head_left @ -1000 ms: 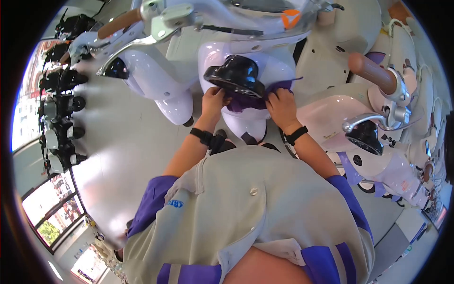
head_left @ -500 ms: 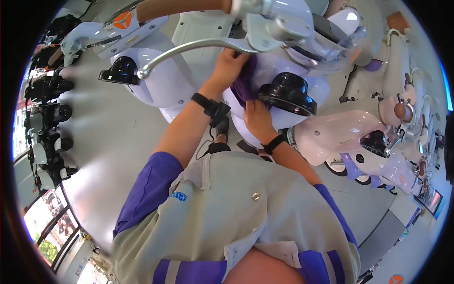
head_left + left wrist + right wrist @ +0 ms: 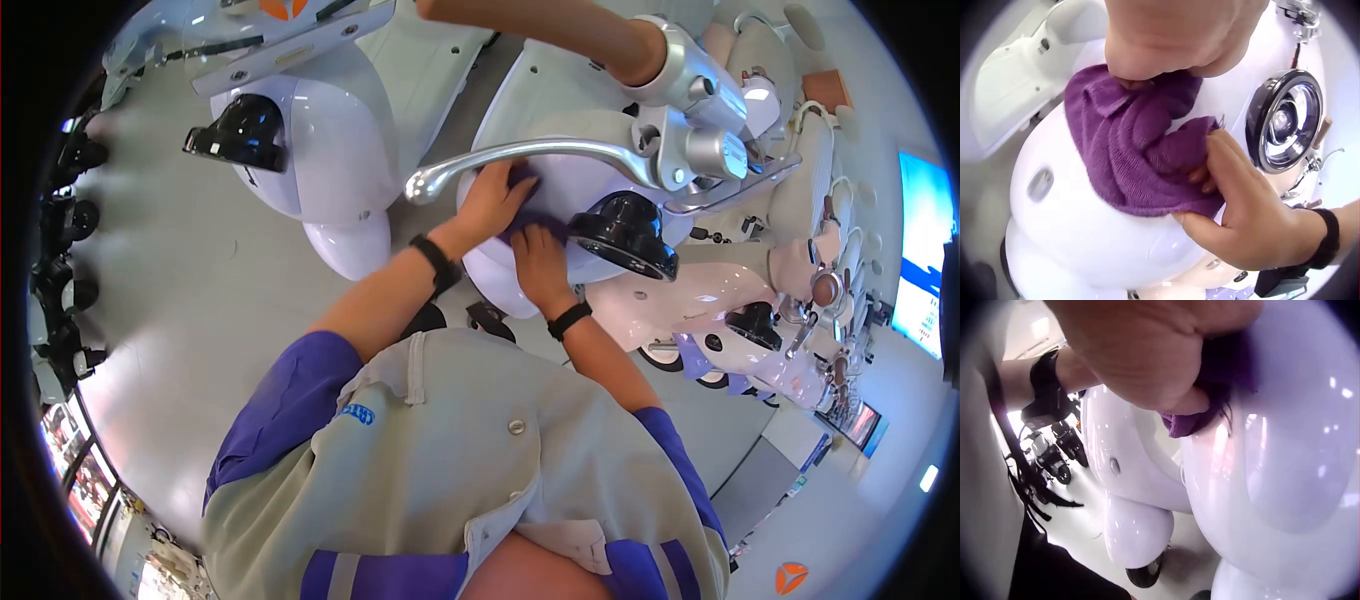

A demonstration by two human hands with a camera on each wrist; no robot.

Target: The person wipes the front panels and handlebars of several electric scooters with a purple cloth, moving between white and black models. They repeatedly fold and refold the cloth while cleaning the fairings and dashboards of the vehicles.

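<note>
In the head view the chrome brake lever (image 3: 530, 160) crosses mid-frame and hides most of the purple cloth (image 3: 527, 215) on the white scooter's front panel (image 3: 560, 190). The left hand (image 3: 493, 200) presses the cloth with curled fingers; the right hand (image 3: 537, 262) pinches its lower edge. The black headlight (image 3: 626, 236) sits just right of them. A second white scooter (image 3: 320, 140) stands upper left.

Small blue lettering (image 3: 356, 414) is printed on the shoulder of the grey jacket (image 3: 470, 470) in the head view, but it is too blurred to be read. An orange emblem without legible letters is seen on the scooter panel (image 3: 283, 8) at the upper edge, and another (image 3: 790, 577) near the lower right corner. No other text is legible.
</note>
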